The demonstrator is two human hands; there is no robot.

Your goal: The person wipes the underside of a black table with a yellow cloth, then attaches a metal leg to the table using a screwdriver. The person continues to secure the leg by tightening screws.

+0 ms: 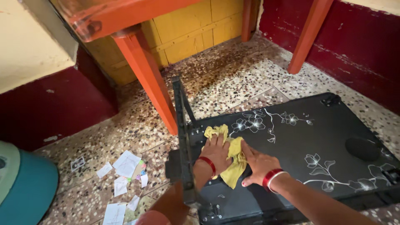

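Observation:
A black glass stove top (308,141) with white flower patterns lies flat on the speckled floor. A crumpled yellow cloth (233,160) rests on its left part. My left hand (216,152) presses flat on the cloth, fingers pointing away from me, a red bangle on the wrist. My right hand (259,163) lies flat beside it, fingers pointing left and touching the cloth's right side, with red and white bangles on the wrist. A black metal pan support (182,125) stands upright along the stove's left edge.
Orange wooden table legs (146,79) rise just behind the stove, with another leg (308,35) at the far right. Torn paper scraps (123,175) lie on the floor to the left. A teal tub (25,187) sits at the left edge. Dark red walls surround the corner.

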